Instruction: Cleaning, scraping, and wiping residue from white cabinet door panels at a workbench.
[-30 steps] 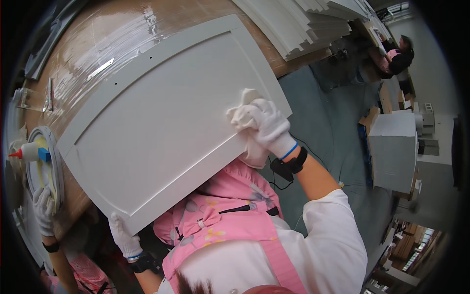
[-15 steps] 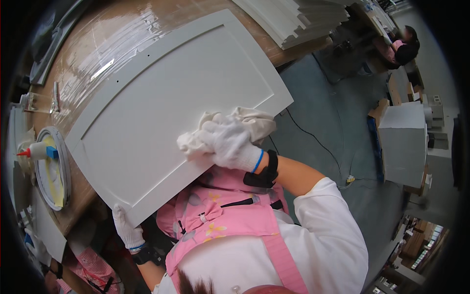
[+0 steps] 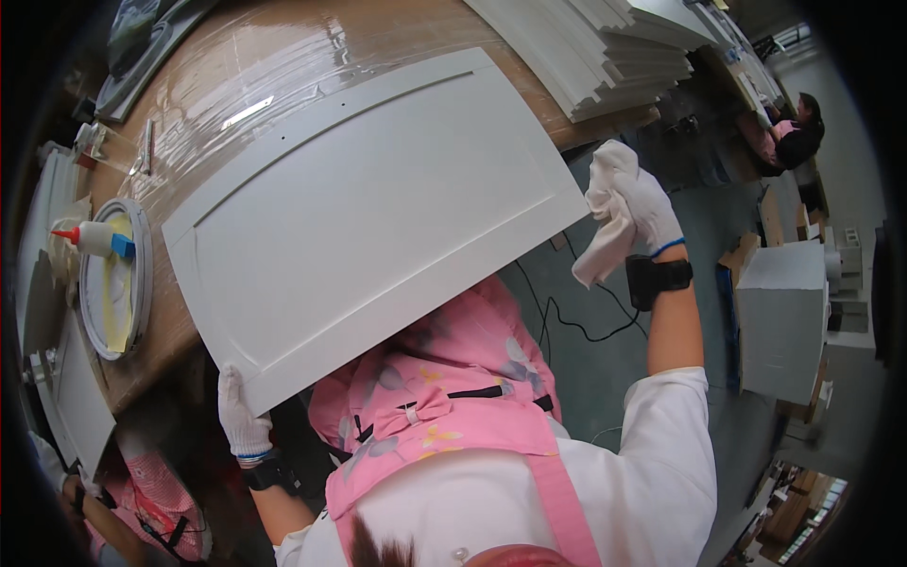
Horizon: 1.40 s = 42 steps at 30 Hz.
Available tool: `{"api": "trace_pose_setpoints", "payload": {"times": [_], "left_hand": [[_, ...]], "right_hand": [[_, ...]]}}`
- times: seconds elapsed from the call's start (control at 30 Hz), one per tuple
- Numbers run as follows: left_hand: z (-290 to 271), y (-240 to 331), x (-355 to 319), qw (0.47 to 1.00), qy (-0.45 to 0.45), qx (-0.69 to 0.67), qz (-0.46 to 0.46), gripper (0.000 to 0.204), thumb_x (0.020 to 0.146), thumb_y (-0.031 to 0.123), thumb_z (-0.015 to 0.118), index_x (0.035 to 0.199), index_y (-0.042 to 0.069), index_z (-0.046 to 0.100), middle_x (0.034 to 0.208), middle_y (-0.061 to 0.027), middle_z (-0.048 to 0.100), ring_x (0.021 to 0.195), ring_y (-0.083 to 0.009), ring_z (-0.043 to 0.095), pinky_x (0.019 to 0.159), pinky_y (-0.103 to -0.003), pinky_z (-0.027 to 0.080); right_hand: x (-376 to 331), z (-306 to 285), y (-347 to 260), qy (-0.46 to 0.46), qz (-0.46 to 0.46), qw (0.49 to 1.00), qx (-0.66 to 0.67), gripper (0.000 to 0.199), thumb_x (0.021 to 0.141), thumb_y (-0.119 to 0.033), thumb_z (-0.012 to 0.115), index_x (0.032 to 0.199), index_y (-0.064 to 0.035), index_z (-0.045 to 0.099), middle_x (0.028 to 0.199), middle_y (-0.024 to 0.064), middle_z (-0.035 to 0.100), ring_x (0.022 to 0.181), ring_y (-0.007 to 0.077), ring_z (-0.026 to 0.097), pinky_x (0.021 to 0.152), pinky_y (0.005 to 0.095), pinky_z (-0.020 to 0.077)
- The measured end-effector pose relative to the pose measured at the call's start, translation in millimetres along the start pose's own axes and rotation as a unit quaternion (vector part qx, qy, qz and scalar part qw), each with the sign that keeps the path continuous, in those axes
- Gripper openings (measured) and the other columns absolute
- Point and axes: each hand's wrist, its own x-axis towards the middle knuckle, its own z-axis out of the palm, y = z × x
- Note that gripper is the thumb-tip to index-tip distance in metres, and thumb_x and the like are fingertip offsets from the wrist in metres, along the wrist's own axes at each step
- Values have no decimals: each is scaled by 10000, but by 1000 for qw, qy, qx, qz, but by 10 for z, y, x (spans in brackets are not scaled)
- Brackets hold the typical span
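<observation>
A white cabinet door panel (image 3: 383, 213) with a recessed middle lies on the table and juts over its near edge. My gloved left hand (image 3: 244, 414) grips the panel's near left corner, its other fingers hidden underneath. Beyond the panel's right end, my gloved right hand (image 3: 654, 210) is closed on a crumpled white cloth (image 3: 607, 222). Part of the cloth hangs down close to the panel's right corner.
Brown, film-covered table (image 3: 274, 57). White panels (image 3: 605, 57) are stacked at the far right. A lidded bucket (image 3: 142, 283) holds a red-tipped bottle (image 3: 94, 238). Cables (image 3: 586, 333) trail on the floor. A co-worker (image 3: 156, 501) is at lower left, another person (image 3: 801, 137) far right.
My right hand has lifted off the panel's face with the cloth and moved right, past its end. My left hand stays on the corner.
</observation>
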Motion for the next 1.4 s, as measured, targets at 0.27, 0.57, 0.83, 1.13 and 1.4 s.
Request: {"api": "trace_pose_setpoints", "payload": {"times": [0.27, 0.57, 0.83, 1.13, 1.4], "left_hand": [[-139, -26, -7, 986, -98, -122, -51, 398, 1010, 205, 549, 1357, 24, 474, 1230, -119, 619, 1069, -257, 659, 816, -406, 611], [-195, -55, 27, 987, -81, -131, -49, 345, 1029, 167, 479, 1328, -5, 458, 1239, -185, 587, 1106, -320, 642, 853, -484, 614], [-272, -83, -10, 984, -83, -150, -48, 361, 1026, 186, 492, 1319, -23, 474, 1228, -196, 598, 1083, -330, 655, 858, -488, 610], [-243, -84, -96, 948, -143, -279, -61, 518, 1080, 364, 296, 1404, -28, 396, 1346, -216, 530, 1210, -381, 572, 942, -544, 554], [-237, -24, -188, 945, -175, -275, -31, 906, 982, 672, 278, 1482, -83, 234, 1437, -260, 435, 1296, -385, 504, 1029, -519, 481]], "right_hand": [[64, 1655, -175, 86, -258, 791, -548, 745, 893, -496, 606, 1464, -61, 407, 1462, 207, 440, 1363, 428, 378, 1125, 482, 321], [-1602, 3844, -386, -232, -681, 613, -325, 435, 879, -211, 530, 1292, -79, 567, 1320, 180, 563, 1274, 365, 521, 1022, 494, 448], [-399, 1234, -13, 77, -284, 757, -583, 492, 829, -220, 644, 1311, -167, 561, 1233, 150, 594, 1063, 373, 600, 884, 476, 506], [74, 1628, -578, -129, -122, 982, 59, 465, 950, -284, 595, 1359, -69, 547, 1289, 163, 597, 1161, 320, 595, 1025, 379, 455], [-450, 3781, -1045, -168, -506, 726, -434, 498, 923, -301, 611, 1370, -92, 548, 1404, 256, 494, 1321, 411, 441, 1111, 436, 365]]}}
